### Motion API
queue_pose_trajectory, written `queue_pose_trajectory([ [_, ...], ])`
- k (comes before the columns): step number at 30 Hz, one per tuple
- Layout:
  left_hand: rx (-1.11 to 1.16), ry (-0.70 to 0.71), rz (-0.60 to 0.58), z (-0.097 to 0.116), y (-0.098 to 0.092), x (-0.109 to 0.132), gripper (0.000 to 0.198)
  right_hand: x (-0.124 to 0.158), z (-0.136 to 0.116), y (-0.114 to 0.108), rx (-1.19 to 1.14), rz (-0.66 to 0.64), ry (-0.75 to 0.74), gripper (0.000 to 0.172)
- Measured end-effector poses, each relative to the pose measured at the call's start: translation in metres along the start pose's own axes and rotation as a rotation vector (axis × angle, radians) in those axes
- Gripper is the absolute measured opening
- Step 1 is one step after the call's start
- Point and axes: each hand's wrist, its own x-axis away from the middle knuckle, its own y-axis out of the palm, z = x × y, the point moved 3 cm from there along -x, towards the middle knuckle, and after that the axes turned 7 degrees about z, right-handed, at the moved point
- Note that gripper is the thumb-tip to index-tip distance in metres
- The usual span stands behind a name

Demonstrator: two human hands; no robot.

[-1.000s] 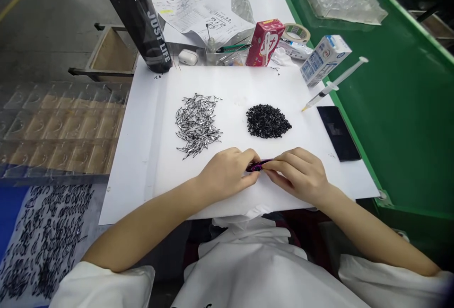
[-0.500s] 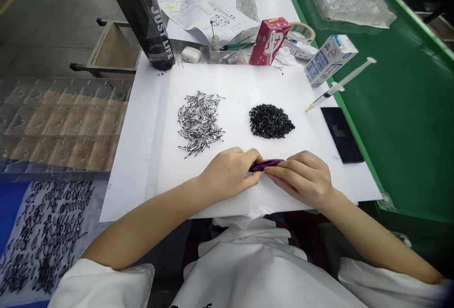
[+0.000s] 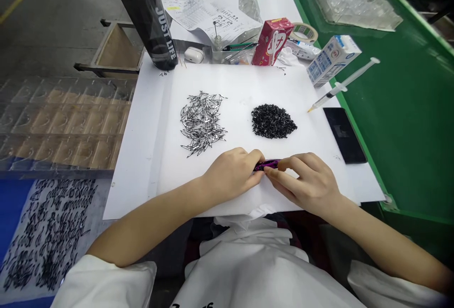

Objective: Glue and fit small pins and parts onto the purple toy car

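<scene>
Both my hands meet over the near part of a white sheet (image 3: 244, 85), pinching a small glossy purple object (image 3: 266, 165) between them. My left hand (image 3: 232, 173) covers the object's left end, and the fingers of my right hand (image 3: 305, 180) press on it from the right. Its exact kind is hidden by my fingers. Just above my hands lie two separate piles: loose silvery-black metal pieces (image 3: 203, 123) to the left and a dense heap of small black pieces (image 3: 273, 121) to the right. Neither hand touches a pile.
A black "JUST LIFE" bottle (image 3: 152, 26), printed papers (image 3: 213, 10), a red box (image 3: 272, 41), a carton (image 3: 333, 59), a syringe (image 3: 340, 85) and a black phone (image 3: 344, 135) edge the sheet. Clear plastic trays (image 3: 60, 128) lie left, and black pieces cover a sheet (image 3: 49, 232) lower left.
The fingers of my right hand have spread and lifted slightly on the purple object. The head view has drifted, so the whole scene sits a little further right in the frame.
</scene>
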Motion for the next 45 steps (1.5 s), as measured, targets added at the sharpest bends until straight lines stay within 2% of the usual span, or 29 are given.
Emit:
queue_pose_trajectory([
  [5,-0.016,0.006,-0.005,0.000,0.001,0.000,0.017,0.005,0.004,0.005,-0.045,0.001,-0.029,0.019],
  [10,-0.020,0.006,-0.013,-0.001,0.001,0.000,0.018,0.007,0.013,0.006,-0.133,-0.048,0.010,0.021],
  [12,-0.014,-0.001,-0.015,0.000,0.000,0.000,0.019,0.006,0.019,0.002,-0.239,-0.022,0.088,0.025],
  [14,-0.001,-0.007,-0.018,0.000,-0.001,0.000,0.019,0.003,0.026,-0.003,-0.345,0.057,0.200,0.027],
  [17,0.014,-0.016,-0.020,0.001,-0.003,0.001,0.018,-0.002,0.035,-0.008,-0.395,0.131,0.336,0.025],
  [21,-0.035,0.018,-0.006,0.004,-0.005,0.001,0.018,-0.015,0.040,-0.003,-0.378,0.004,0.399,0.016],
  [25,-0.312,0.201,0.007,0.021,-0.002,0.008,0.013,-0.040,0.040,0.017,-0.405,-0.215,0.376,0.016],
  [26,-0.387,0.237,0.043,0.028,-0.001,0.012,0.014,-0.047,0.038,0.025,-0.397,-0.284,0.373,0.017],
  [28,-0.447,0.261,0.196,0.041,-0.001,0.029,0.021,-0.061,0.035,0.041,-0.369,-0.407,0.356,0.020],
  [29,-0.405,0.251,0.306,0.047,0.000,0.040,0.023,-0.068,0.032,0.049,-0.358,-0.452,0.341,0.021],
  [31,-0.178,0.234,0.516,0.055,0.005,0.070,0.017,-0.078,0.027,0.065,-0.349,-0.498,0.316,0.020],
  [32,-0.018,0.204,0.595,0.054,0.011,0.086,0.011,-0.081,0.025,0.071,-0.350,-0.509,0.309,0.020],
  [34,0.213,0.181,0.620,0.048,0.031,0.115,0.023,-0.085,0.022,0.082,-0.347,-0.527,0.308,0.019],
  [36,0.228,-0.108,0.606,0.030,0.051,0.137,0.028,-0.087,0.020,0.090,-0.346,-0.531,0.316,0.019],
  [39,0.194,-0.356,0.552,0.010,0.070,0.150,0.018,-0.090,0.020,0.092,-0.355,-0.536,0.338,0.016],
  [42,0.431,-0.513,0.416,0.000,0.081,0.147,0.042,-0.087,0.019,0.073,-0.364,-0.522,0.377,0.014],
  [43,0.530,-0.563,0.389,-0.003,0.084,0.146,0.040,-0.083,0.018,0.059,-0.359,-0.513,0.391,0.013],
  [45,0.673,-0.622,0.399,-0.007,0.090,0.145,0.024,-0.066,0.012,0.025,-0.431,-0.485,0.437,0.010],
])
